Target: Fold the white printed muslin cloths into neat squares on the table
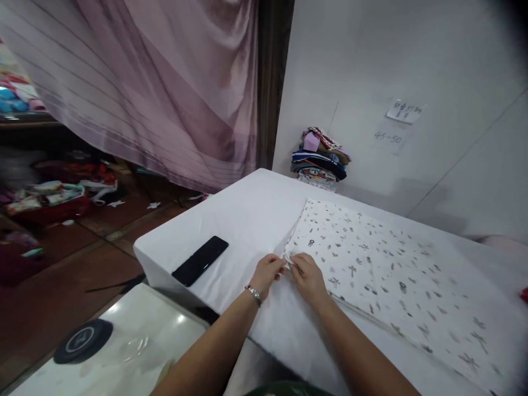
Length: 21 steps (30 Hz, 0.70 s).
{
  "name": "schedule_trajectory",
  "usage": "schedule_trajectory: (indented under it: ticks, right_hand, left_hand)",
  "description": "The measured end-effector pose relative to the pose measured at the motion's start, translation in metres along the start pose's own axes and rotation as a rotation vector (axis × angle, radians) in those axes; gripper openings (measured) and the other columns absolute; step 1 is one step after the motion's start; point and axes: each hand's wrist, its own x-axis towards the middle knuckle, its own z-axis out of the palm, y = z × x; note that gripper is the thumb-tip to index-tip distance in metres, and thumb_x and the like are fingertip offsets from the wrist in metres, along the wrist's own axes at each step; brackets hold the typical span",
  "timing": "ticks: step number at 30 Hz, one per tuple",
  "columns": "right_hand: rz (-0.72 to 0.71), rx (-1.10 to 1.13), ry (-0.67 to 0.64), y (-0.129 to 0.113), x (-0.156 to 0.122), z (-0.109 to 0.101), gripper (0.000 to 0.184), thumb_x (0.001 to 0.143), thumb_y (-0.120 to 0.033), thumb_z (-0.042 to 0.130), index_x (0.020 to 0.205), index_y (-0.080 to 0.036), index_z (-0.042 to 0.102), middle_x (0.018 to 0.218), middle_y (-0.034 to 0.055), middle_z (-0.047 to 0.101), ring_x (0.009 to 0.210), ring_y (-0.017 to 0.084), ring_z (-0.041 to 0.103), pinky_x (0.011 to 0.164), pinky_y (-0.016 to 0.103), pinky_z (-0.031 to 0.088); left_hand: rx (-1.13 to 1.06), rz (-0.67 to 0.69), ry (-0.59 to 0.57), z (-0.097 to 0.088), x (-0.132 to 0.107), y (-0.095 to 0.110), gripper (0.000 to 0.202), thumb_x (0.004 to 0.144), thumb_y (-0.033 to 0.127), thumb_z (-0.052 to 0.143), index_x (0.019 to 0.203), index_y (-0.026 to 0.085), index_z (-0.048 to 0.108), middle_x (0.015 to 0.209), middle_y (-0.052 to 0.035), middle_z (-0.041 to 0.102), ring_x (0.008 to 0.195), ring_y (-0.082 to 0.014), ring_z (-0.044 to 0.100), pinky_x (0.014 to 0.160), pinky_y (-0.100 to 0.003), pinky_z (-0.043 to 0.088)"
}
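Note:
A white patterned cloth point(396, 269) with small grey prints lies flat on the white-covered table point(247, 214). My left hand point(268, 273), with a bracelet at the wrist, pinches the cloth's near left corner. My right hand point(307, 276) sits right beside it, fingers closed on the same corner edge. Both hands meet at that corner, near the table's front edge.
A black phone point(200, 260) lies on the table left of my hands. A stack of folded clothes point(319, 158) stands against the wall at the back. A pink curtain point(165, 82) hangs at left. A white surface with a black disc point(82, 341) is below left.

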Motion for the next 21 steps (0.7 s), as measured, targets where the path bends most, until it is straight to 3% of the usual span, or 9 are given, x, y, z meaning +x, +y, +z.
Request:
schedule_trajectory:
  ticks: [4,9,12,16,21]
  right_hand:
    - [-0.044,-0.075,-0.022,-0.0039,-0.0046,0.0031,0.019,0.084,-0.021,0.045,0.098,-0.020,0.059,0.090,0.0078,0.057,0.086,0.020,0.052,0.076,0.034,0.044]
    - [-0.090,-0.169,-0.034,-0.0019,-0.0062,0.0038,0.023,0.084,-0.026,0.047,0.103,-0.017,0.057,0.096,0.0106,0.058,0.090,0.023,0.051,0.078,0.038,0.044]
    - [-0.056,-0.093,-0.035,-0.0020,-0.0051,0.0034,0.023,0.086,-0.027,0.045,0.103,-0.019,0.058,0.096,0.0098,0.058,0.090,0.022,0.052,0.079,0.036,0.045]
    - [0.047,0.114,-0.035,-0.0029,-0.0035,0.0023,0.024,0.089,-0.025,0.039,0.097,-0.021,0.061,0.090,0.0067,0.059,0.085,0.017,0.055,0.074,0.030,0.046]
    - [0.105,0.179,-0.045,-0.0009,-0.0049,0.0034,0.023,0.087,-0.025,0.042,0.097,-0.021,0.063,0.091,0.0063,0.059,0.086,0.017,0.055,0.075,0.030,0.045]
  left_hand:
    - [-0.101,-0.035,-0.031,0.0004,-0.0019,0.0007,0.031,0.056,0.037,0.068,0.062,0.016,0.046,0.051,0.0032,0.052,0.049,-0.0086,0.050,0.045,-0.018,0.031]
    - [-0.062,0.019,-0.012,0.0021,-0.0024,0.0030,0.029,0.059,0.036,0.066,0.060,0.017,0.044,0.042,0.0063,0.046,0.039,-0.0050,0.038,0.041,-0.018,0.025]
    - [-0.010,0.053,0.025,0.0031,-0.0012,0.0035,0.028,0.059,0.035,0.064,0.059,0.018,0.042,0.039,0.0073,0.043,0.036,-0.0042,0.034,0.039,-0.018,0.023]
    - [-0.004,0.083,0.044,0.0046,-0.0016,0.0035,0.027,0.060,0.035,0.065,0.066,0.018,0.045,0.042,0.0074,0.046,0.038,-0.0058,0.041,0.039,-0.018,0.027]
    - [-0.017,0.116,0.012,0.0078,-0.0064,0.0022,0.037,0.062,0.034,0.065,0.088,0.018,0.047,0.063,0.0025,0.058,0.053,-0.0104,0.056,0.045,-0.019,0.039]
